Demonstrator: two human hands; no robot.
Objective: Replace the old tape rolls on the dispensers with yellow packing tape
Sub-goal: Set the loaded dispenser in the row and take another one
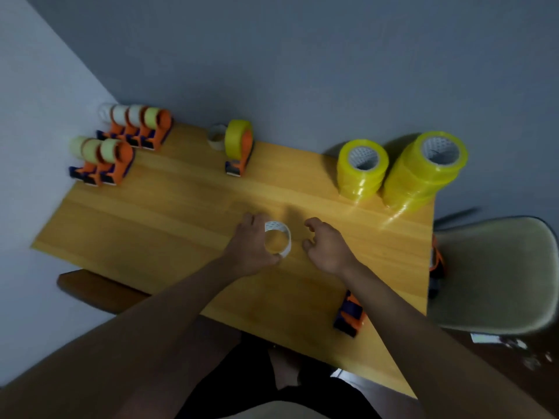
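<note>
My left hand (pixel 252 244) grips a thin, nearly used-up white tape roll (pixel 282 237) at the middle of the wooden table (pixel 169 219). My right hand (pixel 325 244) hovers just right of the roll with fingers loosely curled, holding nothing. An orange dispenser (pixel 240 148) loaded with yellow tape stands at the back centre, with an old pale roll (pixel 216 137) behind it. Two stacks of yellow packing tape (pixel 361 169) (pixel 423 170) stand at the back right. Another orange and blue dispenser (pixel 349 316) lies under my right forearm near the front edge.
Two rows of orange dispensers with pale old rolls (pixel 137 125) (pixel 101 160) stand at the back left corner. A beige chair (pixel 496 273) is to the right of the table, with an orange item (pixel 437 264) at the table's right edge.
</note>
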